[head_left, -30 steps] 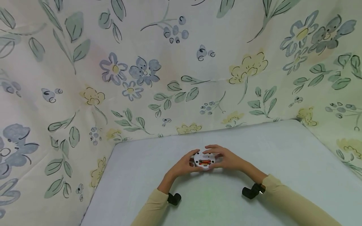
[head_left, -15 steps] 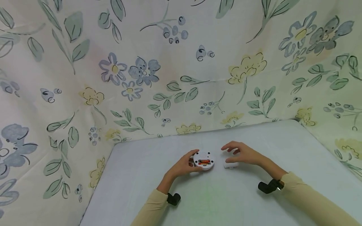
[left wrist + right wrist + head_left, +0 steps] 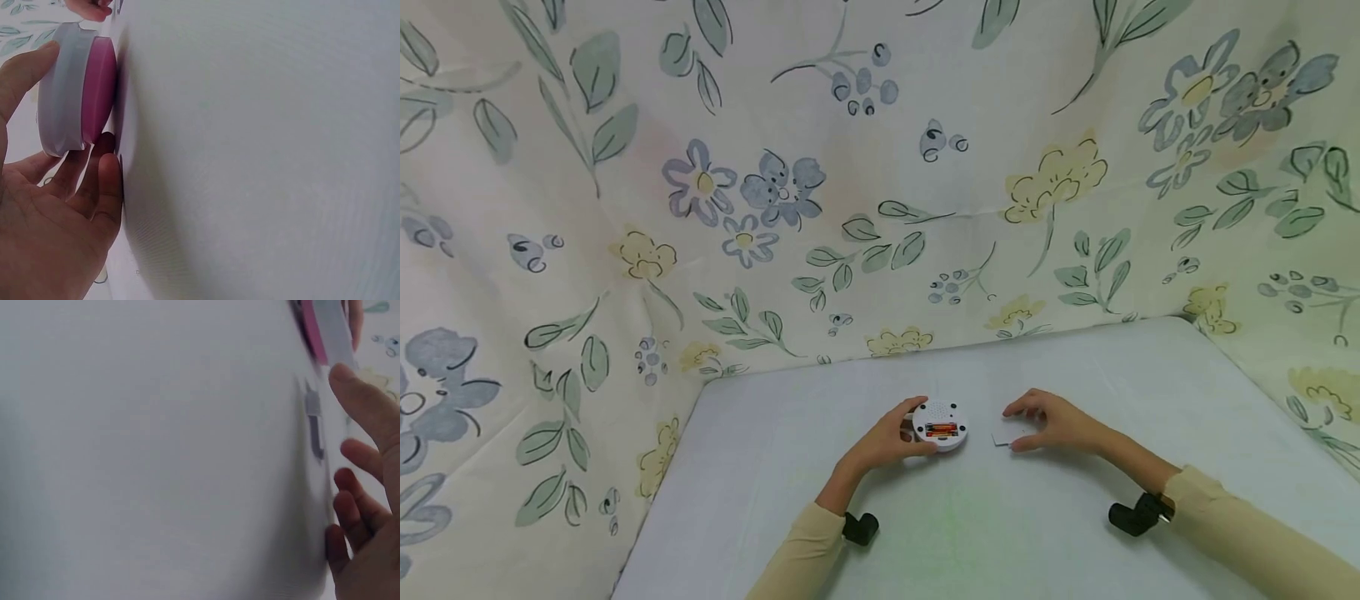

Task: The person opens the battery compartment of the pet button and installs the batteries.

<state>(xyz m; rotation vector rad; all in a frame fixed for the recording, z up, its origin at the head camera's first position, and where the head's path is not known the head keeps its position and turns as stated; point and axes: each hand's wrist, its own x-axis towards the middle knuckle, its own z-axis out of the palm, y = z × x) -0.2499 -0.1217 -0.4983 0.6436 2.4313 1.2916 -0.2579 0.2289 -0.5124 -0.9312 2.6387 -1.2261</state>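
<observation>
My left hand (image 3: 887, 437) grips a round white battery-powered device (image 3: 934, 410) from its left side, thumb on the near rim and fingers round the back. Its underside faces up, with small dark feet, a dotted grille and an uncovered compartment holding red-and-orange batteries (image 3: 942, 430). Below the white body a pink part (image 3: 100, 90) shows in the left wrist view, close to the table. To the right, a small white battery cover (image 3: 1002, 438) lies on the table. My right hand (image 3: 1060, 425) is beside this cover, thumb and fingers spread apart; the right wrist view shows the cover (image 3: 314, 425) outside the fingers.
A pale cloth covers the table (image 3: 955, 533). Floral fabric (image 3: 850, 275) hangs behind it and along both sides. Black cameras are strapped on the left wrist (image 3: 861, 528) and the right wrist (image 3: 1138, 514).
My right hand has left the device and moved right, then slightly farther right off the white cover, which now lies flat on the table. The left hand keeps holding the device in place.
</observation>
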